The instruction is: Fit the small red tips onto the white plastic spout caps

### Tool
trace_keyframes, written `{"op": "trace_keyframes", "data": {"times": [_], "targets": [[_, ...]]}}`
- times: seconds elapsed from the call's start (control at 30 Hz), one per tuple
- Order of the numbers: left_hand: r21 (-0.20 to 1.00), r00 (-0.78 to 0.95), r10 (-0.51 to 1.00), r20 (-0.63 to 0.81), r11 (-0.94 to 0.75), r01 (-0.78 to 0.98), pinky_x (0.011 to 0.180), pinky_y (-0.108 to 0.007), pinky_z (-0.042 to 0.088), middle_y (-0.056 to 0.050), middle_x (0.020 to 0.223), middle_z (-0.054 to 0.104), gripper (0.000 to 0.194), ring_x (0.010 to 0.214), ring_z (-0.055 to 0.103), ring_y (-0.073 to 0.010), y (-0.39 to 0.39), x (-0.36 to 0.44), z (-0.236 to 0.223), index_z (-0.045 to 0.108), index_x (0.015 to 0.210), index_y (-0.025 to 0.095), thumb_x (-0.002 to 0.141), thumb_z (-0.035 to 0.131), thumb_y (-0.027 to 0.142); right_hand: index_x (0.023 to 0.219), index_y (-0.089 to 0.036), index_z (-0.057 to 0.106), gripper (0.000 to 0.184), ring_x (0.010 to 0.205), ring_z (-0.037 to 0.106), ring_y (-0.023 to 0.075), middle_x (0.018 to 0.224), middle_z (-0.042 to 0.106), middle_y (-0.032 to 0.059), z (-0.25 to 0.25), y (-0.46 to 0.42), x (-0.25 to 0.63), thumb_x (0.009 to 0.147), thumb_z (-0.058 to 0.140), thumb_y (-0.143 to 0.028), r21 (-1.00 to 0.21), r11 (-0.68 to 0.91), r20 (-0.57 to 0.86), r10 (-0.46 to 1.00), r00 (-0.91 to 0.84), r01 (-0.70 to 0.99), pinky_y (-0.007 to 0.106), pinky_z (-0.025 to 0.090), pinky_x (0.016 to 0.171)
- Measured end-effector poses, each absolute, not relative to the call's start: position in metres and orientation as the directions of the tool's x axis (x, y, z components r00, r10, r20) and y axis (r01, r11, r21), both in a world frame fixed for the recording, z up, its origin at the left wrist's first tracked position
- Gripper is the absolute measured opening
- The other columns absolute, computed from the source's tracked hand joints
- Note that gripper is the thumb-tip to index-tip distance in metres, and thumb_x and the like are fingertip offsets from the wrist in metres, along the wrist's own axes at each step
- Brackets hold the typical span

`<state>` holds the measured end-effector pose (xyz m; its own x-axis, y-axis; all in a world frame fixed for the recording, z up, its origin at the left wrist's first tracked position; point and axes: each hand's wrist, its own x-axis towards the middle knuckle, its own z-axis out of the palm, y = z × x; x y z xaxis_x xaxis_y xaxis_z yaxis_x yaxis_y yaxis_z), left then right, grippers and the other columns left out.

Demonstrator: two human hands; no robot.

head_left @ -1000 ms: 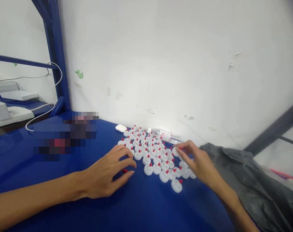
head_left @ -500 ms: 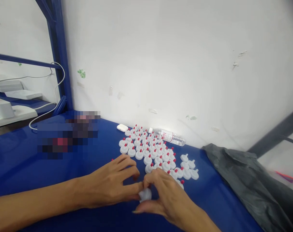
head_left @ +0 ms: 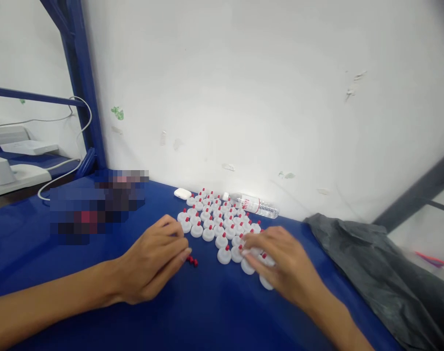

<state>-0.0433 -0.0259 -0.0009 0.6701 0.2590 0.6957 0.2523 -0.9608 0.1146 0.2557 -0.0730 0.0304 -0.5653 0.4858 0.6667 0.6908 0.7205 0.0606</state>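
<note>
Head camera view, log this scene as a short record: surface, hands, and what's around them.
Surface: glossy blue table
Left hand: fingers together beside small round red caps; grip unclear
Right hand: blurred, over round red-tipped white plastic pieces; grip unclear
Behind pieces: clear plastic bottle with red-and-white label, lying on its side
Left of bottle: rounded white case
At right: crumpled dark grey sheet

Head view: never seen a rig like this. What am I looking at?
No machine: these are a person's bare hands, seen from one camera worn on the head, looking forward and down. On the blue table are many red-tipped white pieces, with a bottle lying behind them and a small white rounded object nearby. Dark sheeting drapes at right. The left hand is beside loose red bits; the right hand is at the nearer white pieces, partly covering them. Whether either holds anything, I can't tell.
</note>
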Motion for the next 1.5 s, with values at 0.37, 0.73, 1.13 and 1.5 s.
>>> {"op": "trace_keyframes", "data": {"times": [0.37, 0.73, 1.13, 1.5], "targets": [[0.298, 0.776, 0.436, 0.455, -0.896, 0.329, 0.095, -0.035, 0.05, -0.003, 0.111, 0.063, 0.013, 0.107, 0.056, -0.022, -0.012, -0.034, -0.026, 0.073, 0.104, 0.028, 0.1, 0.067, 0.017, 0.088, -0.026, 0.077, 0.019, 0.068, 0.07, 0.0225, 0.078, 0.073, 0.003, 0.031, -0.039, 0.33, 0.095, 0.066, -0.039, -0.06, 0.223, 0.474, 0.864, -0.169, 0.973, 0.035, 0.052, 0.062], [0.389, 0.781, 0.514, 0.355, -0.841, 0.377, 0.103, -0.042, 0.049, -0.004, 0.119, 0.062, 0.018, 0.114, 0.058, -0.0235, -0.009, -0.034, -0.024, 0.073, 0.108, 0.027, 0.1, 0.065, 0.013, 0.084, -0.024, 0.08, 0.021, 0.074, 0.073, 0.0242, 0.08, 0.079, 0.005, 0.035, -0.041, 0.323, 0.095, 0.063, -0.03, -0.163, 0.175, 0.211, 0.968, -0.139, 0.971, 0.033, 0.05, 0.067], [0.386, 0.781, 0.515, 0.354, -0.841, 0.38, 0.1, -0.038, 0.05, -0.004, 0.12, 0.063, 0.017, 0.111, 0.059, -0.022, -0.009, -0.034, -0.021, 0.072, 0.112, 0.027, 0.101, 0.064, 0.017, 0.087, -0.025, 0.082, 0.022, 0.079, 0.074, 0.0254, 0.083, 0.081, 0.0053, 0.034, -0.041, 0.328, 0.096, 0.064, -0.035, -0.18, 0.119, 0.149, 0.984, -0.093, 0.976, 0.034, 0.049, 0.068], [0.35, 0.759, 0.498, 0.42, -0.86, 0.371, 0.098, -0.038, 0.053, -0.006, 0.114, 0.066, 0.017, 0.104, 0.061, -0.0226, -0.013, -0.033, -0.016, 0.07, 0.113, 0.024, 0.103, 0.056, 0.024, 0.098, -0.028, 0.083, 0.026, 0.065, 0.066, 0.0183, 0.078, 0.077, -0.0001, 0.047, -0.051, 0.342, 0.085, 0.077, -0.049, -0.415, 0.147, -0.026, 0.985, -0.173, 0.898, 0.029, 0.049, 0.059]]}}
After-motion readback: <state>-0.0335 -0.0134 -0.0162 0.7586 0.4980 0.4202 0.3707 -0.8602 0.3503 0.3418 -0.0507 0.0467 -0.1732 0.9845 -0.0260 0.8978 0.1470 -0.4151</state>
